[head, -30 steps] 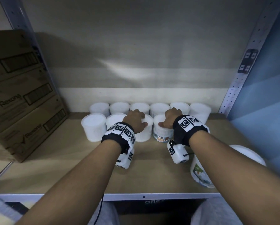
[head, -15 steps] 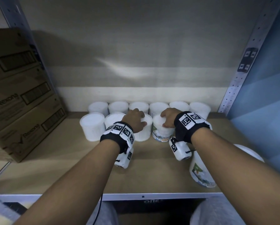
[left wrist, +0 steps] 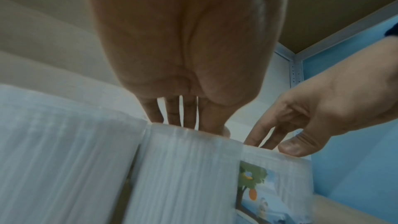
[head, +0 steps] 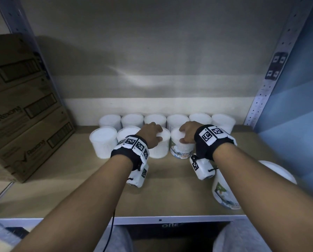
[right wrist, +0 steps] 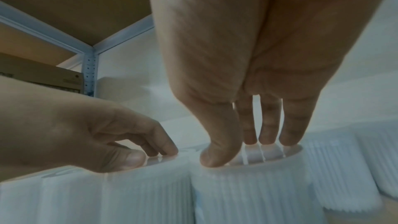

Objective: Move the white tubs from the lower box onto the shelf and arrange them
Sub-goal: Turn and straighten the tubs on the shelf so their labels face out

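Head view: left hand (head: 150, 134) w/ fingers curled down over the lid of a plain tub (head: 160, 144) in the shelf's (head: 79, 193) front row, right hand (head: 188, 132) same on the labelled tub (head: 181, 148) touching it. Left wrist view: fingers (left wrist: 212, 120) drop behind the tub rim, tips hidden. Right wrist view: thumb (right wrist: 219, 151) and fingertips press the lid; real grip or just contact, can't tell.

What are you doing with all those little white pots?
A person is lining up white tubs on a shelf. Six tubs stand in a back row by the wall. In front, a second row is growing: the left hand rests its fingers on top of one tub, and the right hand does the same on the picture-labelled tub beside it. One more tub waits near the shelf's front edge.
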### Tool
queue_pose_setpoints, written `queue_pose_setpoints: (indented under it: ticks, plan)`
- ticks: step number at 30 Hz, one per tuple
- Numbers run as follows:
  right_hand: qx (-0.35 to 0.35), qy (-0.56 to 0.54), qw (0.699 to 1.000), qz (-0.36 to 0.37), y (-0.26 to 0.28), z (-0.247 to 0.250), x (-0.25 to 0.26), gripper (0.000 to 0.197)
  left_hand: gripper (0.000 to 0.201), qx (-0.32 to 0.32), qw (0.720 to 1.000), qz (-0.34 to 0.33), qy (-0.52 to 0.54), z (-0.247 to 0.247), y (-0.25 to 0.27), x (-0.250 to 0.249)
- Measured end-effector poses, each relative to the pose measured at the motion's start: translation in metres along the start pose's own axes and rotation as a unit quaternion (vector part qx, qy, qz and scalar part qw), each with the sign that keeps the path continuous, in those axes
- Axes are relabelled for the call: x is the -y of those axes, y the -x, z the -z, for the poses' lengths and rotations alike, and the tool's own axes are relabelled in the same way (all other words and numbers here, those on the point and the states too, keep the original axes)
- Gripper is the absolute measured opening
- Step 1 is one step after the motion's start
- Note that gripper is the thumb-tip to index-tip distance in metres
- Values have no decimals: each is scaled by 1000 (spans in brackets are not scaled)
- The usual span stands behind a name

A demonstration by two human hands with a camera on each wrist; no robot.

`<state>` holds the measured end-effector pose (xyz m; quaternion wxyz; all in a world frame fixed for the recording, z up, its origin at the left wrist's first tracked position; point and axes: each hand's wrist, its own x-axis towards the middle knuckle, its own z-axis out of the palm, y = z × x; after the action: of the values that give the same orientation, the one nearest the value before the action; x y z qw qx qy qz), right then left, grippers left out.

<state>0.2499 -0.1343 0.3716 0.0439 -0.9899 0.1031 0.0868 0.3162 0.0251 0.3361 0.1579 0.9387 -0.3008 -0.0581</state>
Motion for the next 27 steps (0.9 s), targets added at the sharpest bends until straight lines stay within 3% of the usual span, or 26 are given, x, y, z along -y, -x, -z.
queue_pose_setpoints:
  ticks: [9,13,16,27]
  plan:
    - [5,-6,1000,1,-2,1,0,57,56,32,998,-11,52,7,4,-3]
    - [5,-6,1000,1,-3,1,-1,57,40,-68,997,11,40,-3,0,-7]
    - [3,-10,1000,0,-4,0,-2,59,46,-135,990,44,-19,-12,-1,-9]
    - [1,-1,1000,1,-6,-2,-2,56,51,-93,994,37,-51,-14,-6,-2]
